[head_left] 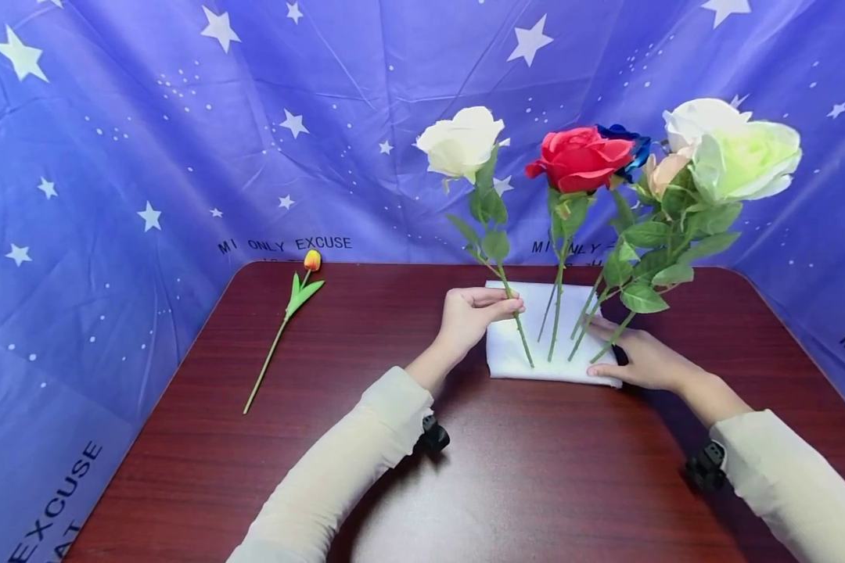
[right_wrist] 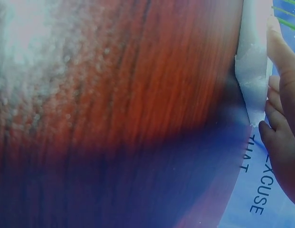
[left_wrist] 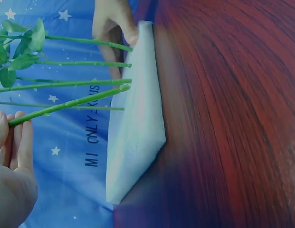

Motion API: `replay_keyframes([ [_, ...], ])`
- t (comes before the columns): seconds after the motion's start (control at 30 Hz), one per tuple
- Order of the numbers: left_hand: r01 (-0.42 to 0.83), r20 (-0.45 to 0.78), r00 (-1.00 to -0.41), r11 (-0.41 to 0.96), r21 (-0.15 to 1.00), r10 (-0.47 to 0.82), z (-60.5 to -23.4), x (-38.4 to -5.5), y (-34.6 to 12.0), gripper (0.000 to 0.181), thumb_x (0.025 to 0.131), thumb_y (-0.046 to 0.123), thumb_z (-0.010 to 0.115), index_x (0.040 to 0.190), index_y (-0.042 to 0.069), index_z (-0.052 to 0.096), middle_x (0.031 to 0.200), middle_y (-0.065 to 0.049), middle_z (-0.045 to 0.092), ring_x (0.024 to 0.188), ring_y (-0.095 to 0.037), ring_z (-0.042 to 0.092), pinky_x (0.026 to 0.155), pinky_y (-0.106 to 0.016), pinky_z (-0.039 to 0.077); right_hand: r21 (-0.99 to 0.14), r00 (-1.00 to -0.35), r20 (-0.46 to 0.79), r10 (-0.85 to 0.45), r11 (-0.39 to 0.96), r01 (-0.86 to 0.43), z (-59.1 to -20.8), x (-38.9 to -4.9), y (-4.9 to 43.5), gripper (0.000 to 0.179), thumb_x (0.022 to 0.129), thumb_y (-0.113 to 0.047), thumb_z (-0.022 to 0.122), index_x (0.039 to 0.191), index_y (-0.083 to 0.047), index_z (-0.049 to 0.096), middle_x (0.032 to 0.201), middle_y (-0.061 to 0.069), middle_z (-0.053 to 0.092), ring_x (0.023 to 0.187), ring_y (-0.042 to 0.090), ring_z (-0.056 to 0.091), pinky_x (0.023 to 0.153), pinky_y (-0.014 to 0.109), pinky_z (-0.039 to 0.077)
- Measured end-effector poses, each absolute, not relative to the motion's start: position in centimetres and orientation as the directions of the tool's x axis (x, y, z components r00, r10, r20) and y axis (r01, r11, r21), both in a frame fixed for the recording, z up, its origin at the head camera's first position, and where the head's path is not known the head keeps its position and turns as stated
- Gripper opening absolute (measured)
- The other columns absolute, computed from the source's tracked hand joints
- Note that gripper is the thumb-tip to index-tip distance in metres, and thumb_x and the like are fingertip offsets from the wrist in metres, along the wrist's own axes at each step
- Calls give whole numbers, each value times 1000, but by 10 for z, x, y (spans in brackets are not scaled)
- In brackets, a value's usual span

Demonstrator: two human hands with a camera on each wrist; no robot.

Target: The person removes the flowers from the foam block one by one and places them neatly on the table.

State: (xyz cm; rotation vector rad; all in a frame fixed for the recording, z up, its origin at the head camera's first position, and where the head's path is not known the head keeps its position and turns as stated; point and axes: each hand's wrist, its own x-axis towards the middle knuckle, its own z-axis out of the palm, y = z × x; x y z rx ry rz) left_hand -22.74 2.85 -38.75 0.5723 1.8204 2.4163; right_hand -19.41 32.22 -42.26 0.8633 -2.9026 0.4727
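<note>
My left hand pinches the green stem of a cream-white artificial rose between thumb and fingers. In the left wrist view that stem's bare cut end shows against the white foam block. My right hand holds the block's right end, thumb at the near corner and fingers along the far part. A red rose, a dark blue rose partly hidden behind it, and pale roses, one greenish, stand with their stems in the block.
A small orange-yellow tulip with green leaves lies on the left of the dark red wooden table. A blue star-printed cloth hangs behind and at both sides. Leaves and blooms crowd above the block's right half.
</note>
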Motion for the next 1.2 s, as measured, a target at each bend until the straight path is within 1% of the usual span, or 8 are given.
replay_keyframes([
  [0.13, 143, 219, -942, -287, 947, 254, -387, -228, 23, 23, 82, -11, 67, 102, -23, 64, 100, -40, 62, 70, -3, 71, 80, -38, 62, -275, -846, 152, -511, 800, -533, -424, -194, 322, 72, 79, -35, 78, 136, 1, 52, 142, 31, 45, 124, 47, 51, 94, 53, 45],
  [0.37, 110, 171, -962, -270, 957, 214, -389, -231, 7, 25, 81, -8, 70, 104, -19, 66, 98, -38, 64, 67, -6, 72, 77, -37, 63, -276, -846, 156, -509, 800, -532, -426, -194, 323, 72, 79, -35, 77, 137, -1, 51, 143, 30, 45, 125, 47, 50, 94, 51, 44],
  [0.67, 48, 113, -964, -262, 964, 240, -389, -231, -26, 26, 84, -11, 65, 107, -21, 62, 101, -39, 63, 70, -12, 73, 77, -38, 63, -285, -849, 145, -508, 800, -528, -427, -196, 324, 72, 80, -37, 76, 138, -2, 50, 144, 29, 44, 125, 46, 50, 95, 53, 45],
  [0.77, 13, 77, -963, -240, 971, 259, -389, -232, -35, 27, 84, -11, 65, 109, -21, 62, 95, -32, 69, 71, -14, 73, 78, -39, 62, -281, -848, 154, -508, 800, -530, -427, -195, 325, 72, 80, -36, 77, 137, -1, 51, 144, 29, 45, 124, 45, 52, 94, 52, 46],
  [0.83, -12, 51, -962, -228, 974, 268, -389, -232, -41, 28, 84, -11, 65, 110, -21, 61, 89, -24, 74, 72, -14, 73, 79, -40, 62, -278, -846, 161, -509, 798, -534, -427, -195, 325, 72, 79, -36, 77, 137, -1, 51, 143, 29, 46, 123, 45, 52, 93, 51, 46],
  [0.93, -48, 12, -960, -208, 977, 279, -389, -231, -48, 29, 83, -11, 65, 111, -21, 61, 83, -14, 75, 72, -14, 73, 80, -40, 62, -272, -840, 175, -514, 794, -543, -427, -195, 325, 72, 79, -35, 78, 136, -1, 52, 143, 28, 46, 124, 46, 51, 93, 51, 46],
  [1.07, -88, -29, -955, -185, 979, 297, -387, -229, -56, 30, 83, -12, 64, 111, -21, 60, 79, -9, 75, 72, -14, 73, 81, -40, 62, -271, -841, 172, -513, 796, -541, -427, -195, 325, 72, 79, -35, 78, 137, -2, 51, 143, 28, 46, 125, 47, 50, 94, 52, 46],
  [1.2, -114, -53, -946, -177, 978, 320, -384, -225, -63, 33, 83, -15, 63, 114, -23, 57, 76, -6, 74, 72, -15, 73, 83, -41, 61, -296, -856, 135, -498, 804, -515, -426, -195, 325, 72, 81, -37, 76, 138, -2, 50, 145, 29, 43, 125, 47, 50, 96, 54, 46],
])
